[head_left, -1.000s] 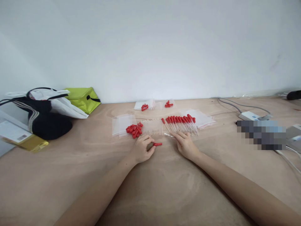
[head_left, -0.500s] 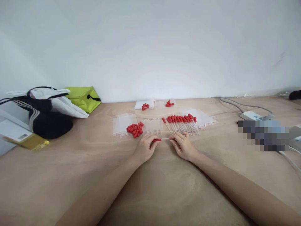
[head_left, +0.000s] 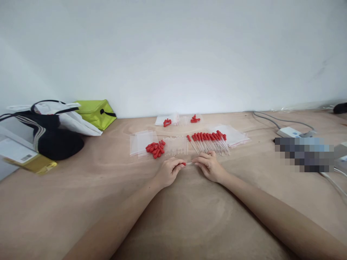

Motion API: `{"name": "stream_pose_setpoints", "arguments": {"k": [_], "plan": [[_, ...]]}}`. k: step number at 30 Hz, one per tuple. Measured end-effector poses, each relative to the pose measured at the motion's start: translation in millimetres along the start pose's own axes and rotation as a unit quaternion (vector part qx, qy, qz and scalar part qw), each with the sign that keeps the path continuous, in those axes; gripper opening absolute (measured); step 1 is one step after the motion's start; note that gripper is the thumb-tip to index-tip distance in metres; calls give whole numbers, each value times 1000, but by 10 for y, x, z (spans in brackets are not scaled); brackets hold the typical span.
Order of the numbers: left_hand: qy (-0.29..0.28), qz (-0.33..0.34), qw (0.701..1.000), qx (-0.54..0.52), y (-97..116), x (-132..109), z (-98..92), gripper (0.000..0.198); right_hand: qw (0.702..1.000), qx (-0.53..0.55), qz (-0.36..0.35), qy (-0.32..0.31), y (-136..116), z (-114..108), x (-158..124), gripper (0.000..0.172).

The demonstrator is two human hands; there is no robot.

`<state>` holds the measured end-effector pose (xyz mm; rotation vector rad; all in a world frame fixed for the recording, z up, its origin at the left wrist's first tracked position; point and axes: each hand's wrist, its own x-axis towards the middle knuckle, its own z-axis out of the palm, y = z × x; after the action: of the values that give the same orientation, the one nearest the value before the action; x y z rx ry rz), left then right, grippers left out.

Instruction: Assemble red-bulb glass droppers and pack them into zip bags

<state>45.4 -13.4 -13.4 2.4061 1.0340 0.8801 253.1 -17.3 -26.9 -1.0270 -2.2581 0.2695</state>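
Observation:
My left hand (head_left: 168,171) pinches a red rubber bulb (head_left: 184,164) on the wooden table (head_left: 176,216). My right hand (head_left: 209,166) pinches a thin clear glass tube (head_left: 189,163) whose end meets the bulb. Just beyond the hands lie a heap of loose red bulbs (head_left: 155,148), a row of bare clear tubes (head_left: 176,146) and a row of tubes with red bulbs on them (head_left: 209,141).
Clear zip bags (head_left: 141,142) lie left of the bulbs and more bags (head_left: 235,135) on the right. Two small bags holding red bulbs (head_left: 179,120) sit near the wall. A black-and-white bag (head_left: 51,126) and a green pouch (head_left: 94,113) stand left; cables and a white box (head_left: 287,132) right.
My right hand drew a clear tube back from the row towards me. My left hand lifted the red bulb and brought it onto the tube's end; the hands have closed together.

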Motion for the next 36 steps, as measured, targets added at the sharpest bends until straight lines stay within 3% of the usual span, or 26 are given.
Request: {"name": "stream_pose_setpoints", "arguments": {"k": [6,11,19,29,36], "plan": [[-27,18,999,6,6,2,-21,17,999,-37,-17,-7,8,-32,29,23],[2,0,1000,17,-37,3,-11,14,995,-100,-16,12,-56,-21,34,24],[30,53,998,34,-24,-16,-6,14,997,-73,-26,-4,-93,10,13,23],[2,77,996,50,-11,-25,23,16,997,-70,-27,-16,-185,81,16,23],[-40,93,993,55,-120,3,4,16,991,-123,-42,-45,-189,47,49,24]]}}
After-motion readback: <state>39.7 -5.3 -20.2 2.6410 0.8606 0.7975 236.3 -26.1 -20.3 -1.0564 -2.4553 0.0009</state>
